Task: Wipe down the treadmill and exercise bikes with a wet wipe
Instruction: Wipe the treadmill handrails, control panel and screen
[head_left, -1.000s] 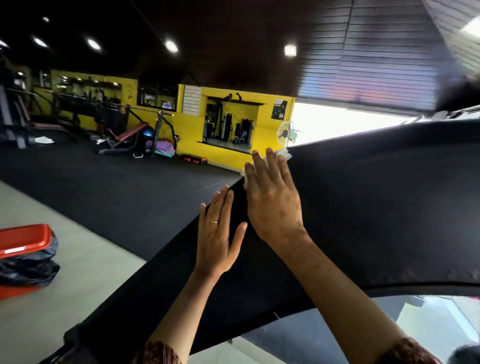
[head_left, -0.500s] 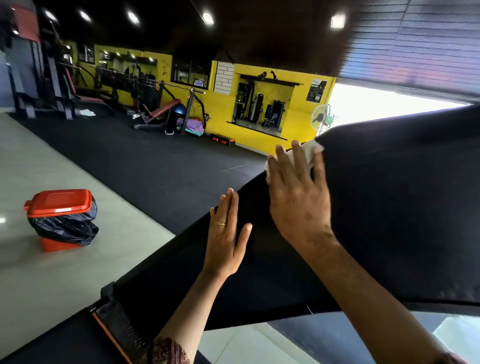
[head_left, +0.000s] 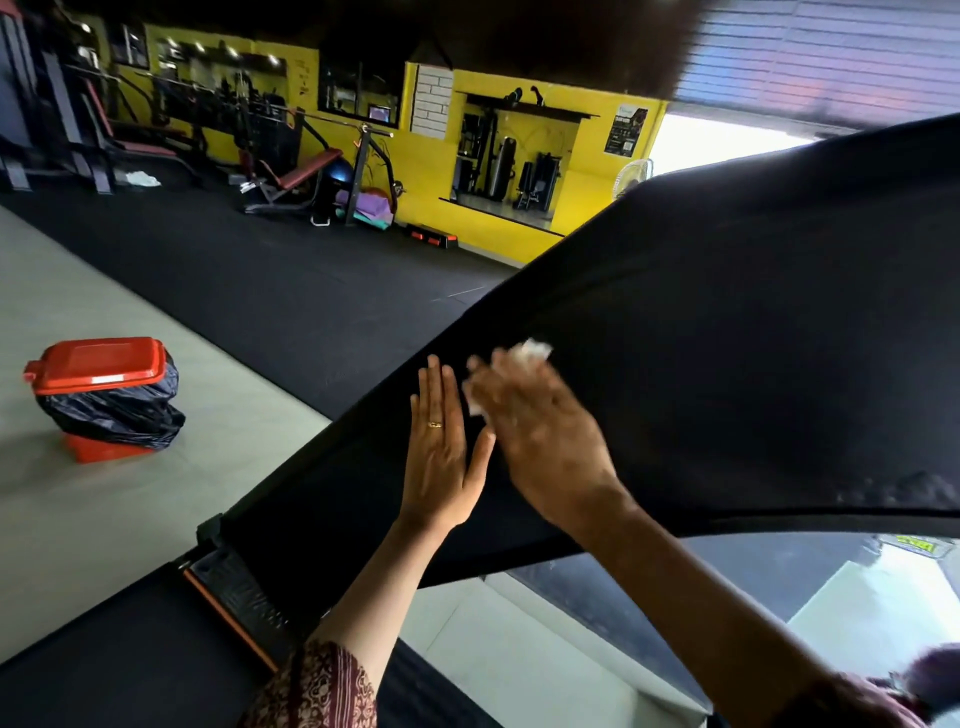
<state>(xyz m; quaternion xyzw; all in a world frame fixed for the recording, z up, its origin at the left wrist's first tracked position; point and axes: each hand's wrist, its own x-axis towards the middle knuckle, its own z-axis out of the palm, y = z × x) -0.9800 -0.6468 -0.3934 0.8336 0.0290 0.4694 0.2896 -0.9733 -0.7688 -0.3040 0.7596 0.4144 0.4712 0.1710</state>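
White wet wipe on black treadmill belt, pressed flat under right hand; fingers look straight, though blurred. Left hand just beside it, open, palm flat on belt. Red bin on floor, well apart.

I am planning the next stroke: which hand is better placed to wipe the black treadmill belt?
Right. The right hand presses the crumpled white wet wipe on the black treadmill belt; the flat left hand holds nothing.
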